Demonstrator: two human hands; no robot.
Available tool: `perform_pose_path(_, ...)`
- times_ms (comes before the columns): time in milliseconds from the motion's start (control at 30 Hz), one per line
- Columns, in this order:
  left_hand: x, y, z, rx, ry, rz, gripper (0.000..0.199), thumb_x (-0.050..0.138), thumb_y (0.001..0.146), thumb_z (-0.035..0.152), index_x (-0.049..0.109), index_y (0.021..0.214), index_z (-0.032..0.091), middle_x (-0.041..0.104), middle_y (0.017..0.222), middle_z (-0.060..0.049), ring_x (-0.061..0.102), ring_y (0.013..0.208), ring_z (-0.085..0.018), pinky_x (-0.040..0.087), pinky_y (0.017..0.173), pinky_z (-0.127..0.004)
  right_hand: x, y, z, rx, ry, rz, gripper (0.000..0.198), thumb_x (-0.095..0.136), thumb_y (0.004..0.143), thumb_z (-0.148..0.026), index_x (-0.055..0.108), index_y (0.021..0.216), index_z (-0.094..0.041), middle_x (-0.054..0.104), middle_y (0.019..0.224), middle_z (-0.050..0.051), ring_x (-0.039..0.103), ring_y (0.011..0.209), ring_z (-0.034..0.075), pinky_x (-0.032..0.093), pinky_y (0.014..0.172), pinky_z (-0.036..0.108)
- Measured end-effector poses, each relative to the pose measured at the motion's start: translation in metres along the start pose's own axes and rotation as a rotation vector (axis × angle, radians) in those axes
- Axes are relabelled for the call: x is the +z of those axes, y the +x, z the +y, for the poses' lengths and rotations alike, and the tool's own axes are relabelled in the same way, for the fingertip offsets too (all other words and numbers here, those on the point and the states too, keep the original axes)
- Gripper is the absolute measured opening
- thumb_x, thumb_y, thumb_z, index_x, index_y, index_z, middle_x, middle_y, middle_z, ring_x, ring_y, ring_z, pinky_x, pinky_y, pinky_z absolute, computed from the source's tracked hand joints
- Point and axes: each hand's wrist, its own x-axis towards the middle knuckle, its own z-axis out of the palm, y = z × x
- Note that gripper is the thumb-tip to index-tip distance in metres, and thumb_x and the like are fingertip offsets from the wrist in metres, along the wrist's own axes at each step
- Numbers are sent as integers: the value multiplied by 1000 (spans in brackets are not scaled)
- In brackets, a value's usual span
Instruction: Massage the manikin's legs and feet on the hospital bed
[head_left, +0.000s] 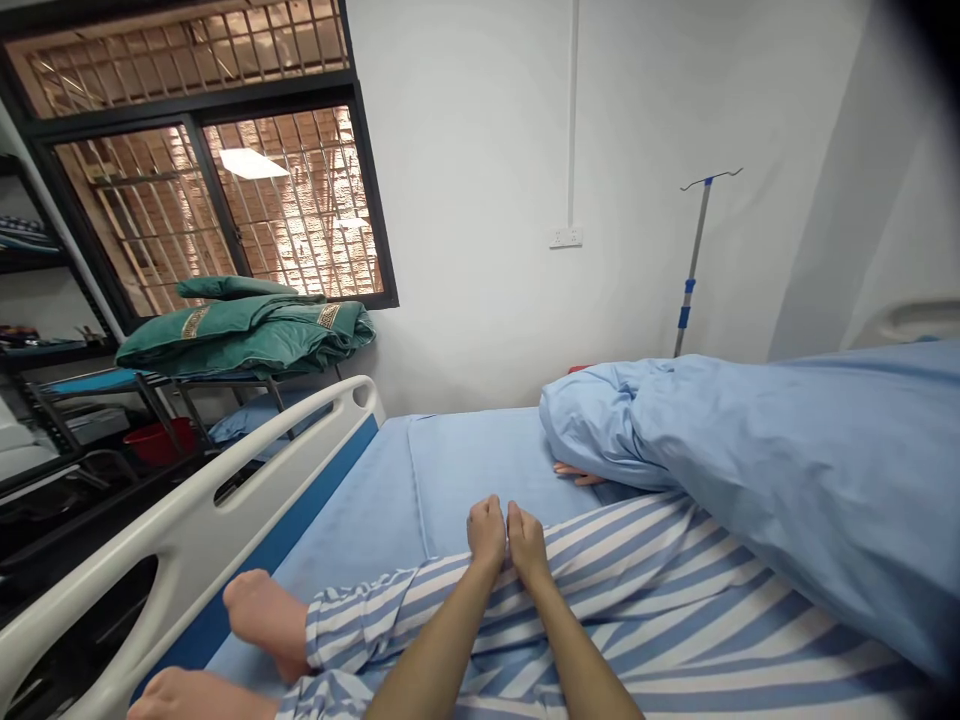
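My left hand (487,530) and my right hand (526,541) are side by side, a narrow gap between them, at the far edge of a leg in blue-and-white striped trousers (630,555). Both are closed, fingers curled in and thumbs uppermost. Whatever may be inside the fingers is hidden. My forearms cross over the striped legs of a figure lying on the bed. Its bare feet (268,612) point left. A light blue quilt (720,430) covers the upper part, and fingertips (577,474) of the lying figure show from under its edge.
A blue sheet (480,450) covers the bed, with a cream footboard (289,412) at left. An IV pole (699,235) stands by the wall. Folded green bedding (255,335) lies beneath the barred window (285,190); a red bucket (157,440) and shelves are at far left.
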Motion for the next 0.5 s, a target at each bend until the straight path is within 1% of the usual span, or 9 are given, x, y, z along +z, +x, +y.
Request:
perform_pose_path(67, 6, -12, -14, 34, 203, -27, 39, 24, 79, 36, 55, 62, 18, 58, 64, -3, 48, 60, -12, 30, 54, -23, 0, 1, 0, 51, 55, 39, 45, 24, 81, -45, 43, 50, -17, 48, 46, 1, 41, 46, 11, 27, 47, 22)
perform_pose_path(133, 9, -20, -24, 74, 339, -51, 37, 25, 79, 37, 56, 71, 20, 60, 73, -4, 51, 67, -14, 31, 58, -23, 1, 1, 0, 86, 85, 58, 45, 26, 79, -46, 41, 48, -18, 46, 44, 0, 40, 45, 11, 27, 46, 22)
perform_pose_path(233, 10, -23, -26, 95, 402, -65, 37, 24, 80, 38, 57, 78, 22, 61, 77, -4, 53, 71, -15, 31, 61, -24, 2, 0, -1, 98, 104, 59, 44, 28, 78, -47, 40, 47, -18, 45, 43, 0, 38, 44, 11, 27, 45, 22)
perform_pose_path(300, 8, -23, -23, 69, 394, -67, 38, 23, 81, 39, 57, 79, 22, 61, 77, -4, 53, 72, -15, 31, 61, -25, -1, 0, -6, 99, 96, 53, 45, 27, 78, -47, 39, 47, -18, 43, 42, -1, 37, 43, 11, 26, 44, 22)
perform_pose_path(367, 6, -24, -21, 53, 374, -76, 39, 23, 81, 40, 58, 78, 23, 61, 76, -4, 53, 72, -16, 30, 60, -25, -9, 3, -17, 58, 54, 15, 45, 27, 79, -46, 37, 45, -18, 40, 41, -2, 35, 42, 10, 25, 44, 22)
perform_pose_path(500, 4, -26, -19, 84, 373, -80, 39, 22, 81, 38, 58, 76, 22, 61, 76, -4, 52, 74, -15, 28, 59, -25, -33, 18, -51, -150, -52, -112, 44, 28, 80, -43, 33, 44, -18, 32, 41, -4, 30, 43, 8, 22, 45, 21)
